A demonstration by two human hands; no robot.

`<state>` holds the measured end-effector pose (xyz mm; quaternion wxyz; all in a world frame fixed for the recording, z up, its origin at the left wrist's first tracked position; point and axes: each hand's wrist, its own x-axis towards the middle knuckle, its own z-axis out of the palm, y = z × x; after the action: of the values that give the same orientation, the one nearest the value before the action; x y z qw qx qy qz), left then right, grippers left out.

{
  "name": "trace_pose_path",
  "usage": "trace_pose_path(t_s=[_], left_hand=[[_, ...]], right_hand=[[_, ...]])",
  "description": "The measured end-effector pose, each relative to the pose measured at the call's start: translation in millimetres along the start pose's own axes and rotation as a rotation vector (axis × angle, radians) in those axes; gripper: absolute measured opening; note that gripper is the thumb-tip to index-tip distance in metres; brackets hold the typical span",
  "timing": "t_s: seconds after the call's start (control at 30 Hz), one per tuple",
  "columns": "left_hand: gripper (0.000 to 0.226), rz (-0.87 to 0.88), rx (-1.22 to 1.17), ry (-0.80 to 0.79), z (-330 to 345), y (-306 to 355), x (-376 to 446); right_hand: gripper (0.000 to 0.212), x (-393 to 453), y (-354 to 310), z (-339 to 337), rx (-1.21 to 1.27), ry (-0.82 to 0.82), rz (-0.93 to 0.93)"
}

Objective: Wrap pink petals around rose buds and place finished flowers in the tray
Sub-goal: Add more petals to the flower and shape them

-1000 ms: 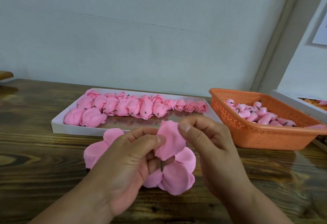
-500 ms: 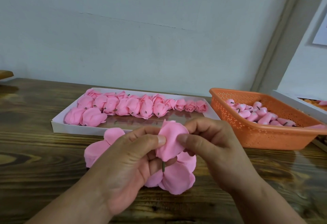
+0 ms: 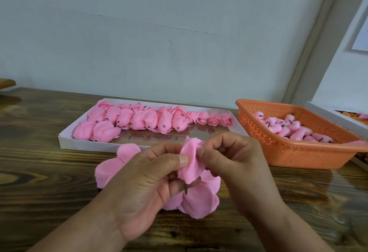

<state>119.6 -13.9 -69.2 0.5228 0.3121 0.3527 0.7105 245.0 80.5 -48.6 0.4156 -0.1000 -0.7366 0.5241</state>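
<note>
Held by both hands [image 3: 195, 164] in front of the tray [image 3: 65, 142], pinching the petal [image 3: 190, 164] round the bud; risked slipping loose.

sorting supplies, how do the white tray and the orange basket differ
The white tray is flat, shallow and solid-walled; the orange basket is deeper, with perforated sides. The tray holds wrapped flowers laid in rows; the basket holds smaller bare buds in a loose pile. Both sit on the wooden table with pink contents.
</note>
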Motion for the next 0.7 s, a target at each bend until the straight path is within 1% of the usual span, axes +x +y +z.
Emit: trace_pose_path(t_s=[0.1,0.13,0.23,0.27,0.33,0.47,0.6,0.7], left_hand=[[0.03,-0.002,-0.01,0.021,0.0,-0.1,1.4],[0.032,0.002,-0.008,0.022,0.4,0.2,1.6],[0.032,0.007,-0.017,0.036,0.4,0.2,2.5],[0.032,0.004,-0.028,0.041,-0.3,-0.2,2.6],[0.034,-0.005,-0.042,0.045,-1.4,-0.4,2.3],[0.029,-0.008,-0.027,0.039,-1.1,-0.1,1.6],[0.035,-0.008,0.003,0.033,-1.4,0.8,1.7],[0.034,0.005,0.042,0.038,-0.5,0.4,0.6]], right_hand=[[0.002,-1.2,-0.8,-0.3,-0.076,0.007,0.024],[0.004,-1.3,-1.4,-0.4,-0.094,0.005,0.025],[0.025,-1.3,-3.2,0.0,-0.169,0.021,-0.008],[0.026,-1.4,-4.0,0.6,-0.192,0.031,-0.017],[0.023,-1.4,-5.1,2.4,-0.23,0.049,-0.036],[0.021,-2.3,-5.3,4.9,-0.274,0.095,-0.054],[0.025,-4.0,-3.6,6.8,-0.354,0.138,-0.094],[0.029,-6.0,-3.1,7.8,-0.443,0.181,-0.146]])
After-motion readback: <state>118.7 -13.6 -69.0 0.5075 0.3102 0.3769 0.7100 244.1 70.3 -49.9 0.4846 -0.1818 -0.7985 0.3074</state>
